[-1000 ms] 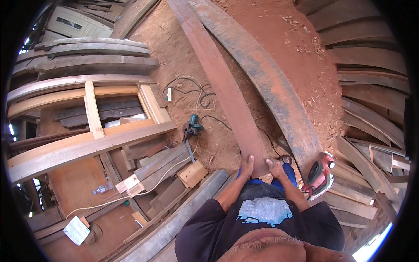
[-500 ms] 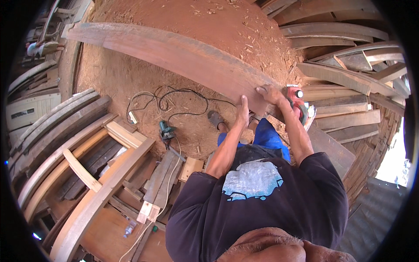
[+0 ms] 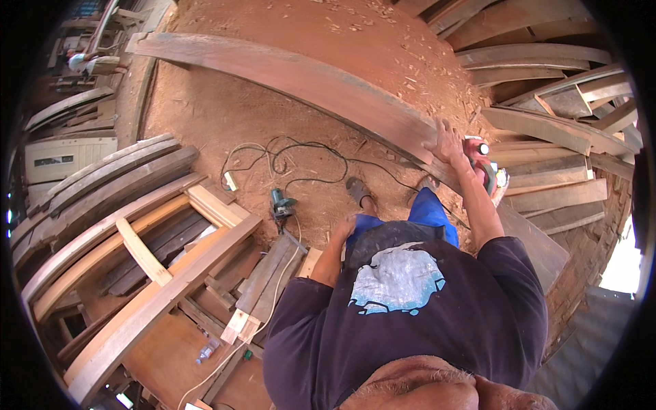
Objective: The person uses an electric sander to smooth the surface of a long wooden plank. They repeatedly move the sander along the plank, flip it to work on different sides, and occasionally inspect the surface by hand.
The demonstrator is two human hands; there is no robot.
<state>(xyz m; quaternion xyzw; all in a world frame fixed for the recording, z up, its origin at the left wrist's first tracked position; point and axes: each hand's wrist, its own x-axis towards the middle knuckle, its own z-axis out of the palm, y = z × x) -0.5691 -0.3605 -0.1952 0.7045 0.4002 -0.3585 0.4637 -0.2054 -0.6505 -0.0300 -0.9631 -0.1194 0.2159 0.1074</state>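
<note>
A long, broad wooden plank (image 3: 294, 76) runs from the far left to just in front of me, its face tilted toward me. My right hand (image 3: 447, 143) grips the plank's near right end, with the thumb on the face and the fingers over the edge. Down beside my left thigh hangs my left hand (image 3: 344, 227), away from the plank; its fingers are too blurred to read. Just right of my right hand, a red power tool (image 3: 489, 174) rests by the plank's end.
A teal power tool (image 3: 279, 205) and looping black cable (image 3: 321, 152) lie on the sawdust-covered floor. Curved timbers and a wooden frame (image 3: 147, 253) fill the left. Stacked boards (image 3: 547, 178) stand at the right. Another person (image 3: 96, 65) is at the far left.
My left hand has let go of the plank and dropped to my left thigh. My right hand has shifted to the plank's far edge, and the plank's face has tipped to a steeper angle.
</note>
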